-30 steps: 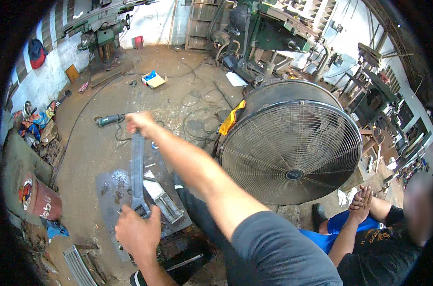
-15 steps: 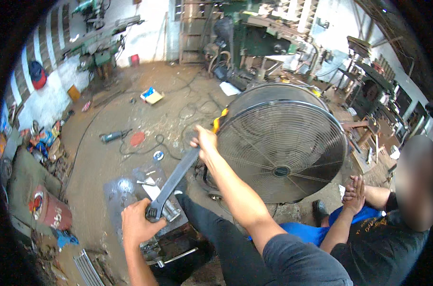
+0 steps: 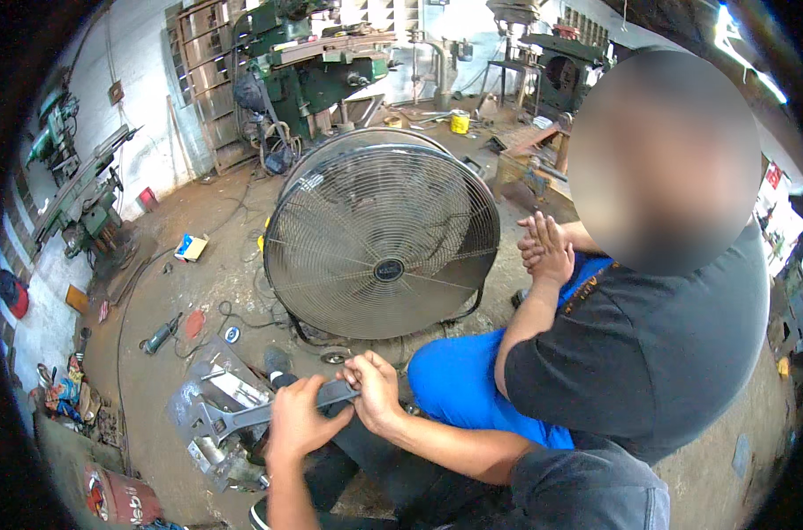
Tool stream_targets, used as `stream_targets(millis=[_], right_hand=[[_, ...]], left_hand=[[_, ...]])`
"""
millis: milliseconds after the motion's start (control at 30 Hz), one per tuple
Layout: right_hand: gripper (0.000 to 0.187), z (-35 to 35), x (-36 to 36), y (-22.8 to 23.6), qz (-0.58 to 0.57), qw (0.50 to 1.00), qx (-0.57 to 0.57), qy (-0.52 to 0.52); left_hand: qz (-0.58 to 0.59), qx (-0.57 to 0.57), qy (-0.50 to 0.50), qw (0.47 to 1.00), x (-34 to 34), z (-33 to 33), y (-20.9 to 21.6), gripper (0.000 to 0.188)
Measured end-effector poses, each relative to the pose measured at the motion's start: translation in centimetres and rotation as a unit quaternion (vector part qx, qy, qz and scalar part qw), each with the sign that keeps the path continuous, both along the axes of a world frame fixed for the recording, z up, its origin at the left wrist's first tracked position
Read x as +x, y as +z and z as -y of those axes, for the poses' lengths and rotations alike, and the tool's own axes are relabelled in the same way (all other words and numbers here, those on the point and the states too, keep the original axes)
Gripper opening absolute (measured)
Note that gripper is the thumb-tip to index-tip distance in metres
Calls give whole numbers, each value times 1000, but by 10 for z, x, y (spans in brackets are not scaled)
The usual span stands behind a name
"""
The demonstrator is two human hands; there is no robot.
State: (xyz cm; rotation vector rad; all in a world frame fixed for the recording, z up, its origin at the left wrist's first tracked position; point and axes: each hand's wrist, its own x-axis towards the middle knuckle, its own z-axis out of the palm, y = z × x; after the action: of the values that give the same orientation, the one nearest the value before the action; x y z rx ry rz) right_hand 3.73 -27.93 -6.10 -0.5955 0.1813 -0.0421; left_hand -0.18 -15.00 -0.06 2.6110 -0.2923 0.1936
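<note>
A large grey adjustable wrench [image 3: 253, 417] lies slantwise across my lap, its jaw end pointing to the left. My right hand [image 3: 373, 393] is closed round the handle's end. My left hand [image 3: 297, 422] is wrapped over the middle of the handle, its thumb pointing right; its fingertips are partly hidden. The jaws are above a dark metal sheet [image 3: 186, 399] on the floor. A shiny metal part [image 3: 205, 452] and a small metal rod [image 3: 212, 375] rest there.
A big round floor fan [image 3: 348, 212] stands ahead. Close on my right sits a co-worker, hands pressed together [image 3: 547, 252]. An angle grinder [image 3: 161, 336], a red disc [image 3: 195, 324] and cables lie on the floor to the left. A red bucket [image 3: 123, 496] stands lower left.
My left hand has shifted from the wrench's jaw end to its handle. The wrench has swung from steep to flatter, its handle end lower. The view has turned right, toward the co-worker.
</note>
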Motion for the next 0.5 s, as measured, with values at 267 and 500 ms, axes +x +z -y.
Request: stream_targets(millis=[267,500], right_hand=[[26,25,14,21,367,670,-618,-184],[54,22,-11,49,236,544,-795,125]], left_hand=[[114,96,88,985,9,26,-34,30],[100,145,103,979,-5,26,-39,17]])
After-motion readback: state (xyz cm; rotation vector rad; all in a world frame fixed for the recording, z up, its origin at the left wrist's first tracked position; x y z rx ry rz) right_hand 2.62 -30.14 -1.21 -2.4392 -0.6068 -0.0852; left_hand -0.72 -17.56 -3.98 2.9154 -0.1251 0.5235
